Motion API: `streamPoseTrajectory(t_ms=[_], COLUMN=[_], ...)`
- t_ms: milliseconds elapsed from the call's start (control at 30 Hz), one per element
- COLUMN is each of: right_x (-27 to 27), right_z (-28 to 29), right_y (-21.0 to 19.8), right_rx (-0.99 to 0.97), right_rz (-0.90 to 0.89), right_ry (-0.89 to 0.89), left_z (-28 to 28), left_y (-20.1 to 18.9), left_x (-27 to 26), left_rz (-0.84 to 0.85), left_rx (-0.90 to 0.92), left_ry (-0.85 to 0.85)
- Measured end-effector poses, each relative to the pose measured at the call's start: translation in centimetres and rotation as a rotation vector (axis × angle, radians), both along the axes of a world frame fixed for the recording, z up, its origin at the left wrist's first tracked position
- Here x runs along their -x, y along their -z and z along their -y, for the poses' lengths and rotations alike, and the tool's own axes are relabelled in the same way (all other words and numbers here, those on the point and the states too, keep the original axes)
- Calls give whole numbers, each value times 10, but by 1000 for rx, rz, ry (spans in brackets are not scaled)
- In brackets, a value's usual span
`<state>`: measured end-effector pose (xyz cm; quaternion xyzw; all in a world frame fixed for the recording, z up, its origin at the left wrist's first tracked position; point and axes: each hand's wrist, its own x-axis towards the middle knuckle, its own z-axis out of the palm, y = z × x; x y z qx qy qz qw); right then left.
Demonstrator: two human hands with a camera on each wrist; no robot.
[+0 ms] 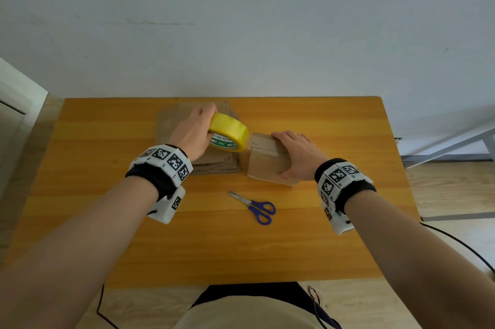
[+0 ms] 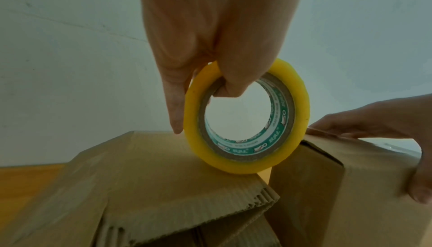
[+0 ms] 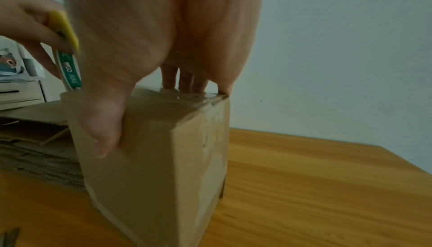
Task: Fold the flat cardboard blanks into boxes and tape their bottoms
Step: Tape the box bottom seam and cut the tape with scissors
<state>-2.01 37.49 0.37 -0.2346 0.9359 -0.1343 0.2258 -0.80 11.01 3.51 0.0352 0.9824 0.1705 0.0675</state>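
A folded cardboard box [image 1: 267,162] stands on the wooden table [image 1: 107,221], a strip of clear tape across its top face. My right hand [image 1: 297,154] lies over the box [image 3: 151,158], fingers flat on the tape and thumb down the near side. My left hand [image 1: 195,130] grips a yellow tape roll [image 1: 229,132] with a green-printed core, thumb hooked through the core [image 2: 233,86]. The roll [image 2: 245,118] hovers at the box's left top edge, above a stack of flat cardboard blanks [image 1: 214,162]. Tape runs from the roll to the box top.
Blue-handled scissors [image 1: 255,207] lie shut on the table in front of the box. The blanks [image 2: 140,177] sit to the left of the box, near the table's far edge. A white wall rises behind the table. A cable [image 1: 455,240] hangs off the right side.
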Motion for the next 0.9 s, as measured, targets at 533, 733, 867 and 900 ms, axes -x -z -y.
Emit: streamPoseTrajectory(t_ms=[533,733,867,900], right_x=[1,5,2,-1], right_z=[6,2,0,1], right_y=[-3,-5,-4,-3], right_rx=[-37,-51,-136,-165], right_rz=[9,18,-27,-53], right_ry=[-72,-97,-143,-159], left_z=[-4,-3,-7,-9], left_y=[14,14,15,15], left_x=[-3,-2,-2,-2], left_rz=[25,21,67,76], left_rx=[-62,-29,-21,-27], left_ry=[-13,17,81,90])
